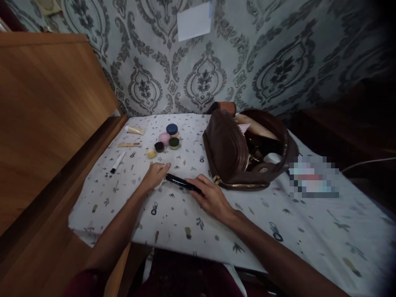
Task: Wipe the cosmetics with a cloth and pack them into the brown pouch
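Note:
My right hand (213, 197) is closed around a glossy black mascara tube (179, 181), which it holds just above the patterned tablecloth, one end pointing left. Near that end is my left hand (155, 175), fingers pinched together, with a crumpled white tissue (160, 184) showing below them. Beyond my hands stand several small cosmetic jars: a blue-lidded jar (172, 130), a pink jar (164, 139), a green-lidded jar (174, 143), a black-lidded jar (159, 147) and a little yellow pot (151, 154).
An open brown handbag (225, 152) stands right of the jars, with a white round item (272, 157) inside. At left lie a cream tube (135, 130), a thin beige strip (129, 144) and a white tube with black cap (118, 162). A wooden cabinet (55, 103) borders the table's left.

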{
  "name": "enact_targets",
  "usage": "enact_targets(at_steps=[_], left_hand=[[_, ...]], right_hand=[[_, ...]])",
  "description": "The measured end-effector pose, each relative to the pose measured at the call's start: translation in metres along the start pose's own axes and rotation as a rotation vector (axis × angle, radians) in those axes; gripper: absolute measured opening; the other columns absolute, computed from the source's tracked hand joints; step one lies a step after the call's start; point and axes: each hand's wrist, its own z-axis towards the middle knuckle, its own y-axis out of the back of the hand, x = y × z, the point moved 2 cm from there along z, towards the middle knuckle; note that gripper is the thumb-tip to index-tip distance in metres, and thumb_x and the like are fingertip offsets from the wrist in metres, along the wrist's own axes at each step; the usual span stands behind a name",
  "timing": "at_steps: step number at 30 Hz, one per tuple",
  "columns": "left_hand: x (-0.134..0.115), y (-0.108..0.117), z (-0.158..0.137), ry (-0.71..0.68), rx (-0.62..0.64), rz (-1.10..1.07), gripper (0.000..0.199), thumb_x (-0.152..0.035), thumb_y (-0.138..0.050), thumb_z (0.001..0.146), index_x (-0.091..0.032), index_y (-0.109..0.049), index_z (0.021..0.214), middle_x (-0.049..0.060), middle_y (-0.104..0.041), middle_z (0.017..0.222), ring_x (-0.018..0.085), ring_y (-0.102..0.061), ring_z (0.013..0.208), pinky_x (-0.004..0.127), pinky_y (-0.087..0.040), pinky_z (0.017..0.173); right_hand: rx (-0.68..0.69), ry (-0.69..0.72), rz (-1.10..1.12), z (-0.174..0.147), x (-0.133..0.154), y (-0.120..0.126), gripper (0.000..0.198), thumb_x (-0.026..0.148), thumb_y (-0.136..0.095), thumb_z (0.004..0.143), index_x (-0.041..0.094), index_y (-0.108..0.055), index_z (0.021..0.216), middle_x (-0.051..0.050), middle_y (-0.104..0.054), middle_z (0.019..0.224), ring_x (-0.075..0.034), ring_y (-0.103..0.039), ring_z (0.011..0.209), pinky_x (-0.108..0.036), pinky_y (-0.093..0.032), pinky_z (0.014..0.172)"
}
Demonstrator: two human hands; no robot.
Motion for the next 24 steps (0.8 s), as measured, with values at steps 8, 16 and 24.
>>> enact_targets(at_steps=[8,16,24], left_hand=[[-0.001,-0.002,-0.002,0.025,-0.094,-0.198,0.049,-0.060,-0.046,0.087,-0.022,-0.036,0.058,-0.007,-0.029,0.050,0.009,-0.030,0.047,0.023,-0.027,0.047],[-0.012,0.001,-0.006,-0.079,-0.155,-0.304,0.044,-0.057,-0.050,0.089,-0.019,-0.048,0.066,-0.006,-0.037,0.054,0.009,-0.037,0.047,0.021,-0.030,0.046],[-0.021,0.008,-0.011,-0.055,0.067,-0.417,0.041,-0.052,-0.062,0.084,-0.018,-0.062,0.107,-0.004,-0.055,0.063,0.010,-0.046,0.050,0.021,-0.033,0.047]], right_hand=[[-0.018,-0.297,0.460,0.002,-0.006,-0.005,0.036,0.039,-0.068,0.085,0.020,-0.069,0.116,-0.004,-0.066,0.084,-0.017,-0.061,0.072,-0.028,-0.050,0.064],[-0.006,-0.718,1.048,0.007,-0.004,-0.006,0.053,0.046,-0.084,0.064,0.016,-0.069,0.106,0.002,-0.063,0.067,-0.006,-0.047,0.048,-0.019,-0.032,0.042],[-0.146,-0.782,1.127,0.009,-0.011,0.001,0.049,0.045,-0.086,0.063,0.015,-0.067,0.096,0.001,-0.061,0.065,-0.007,-0.049,0.049,-0.019,-0.033,0.043]])
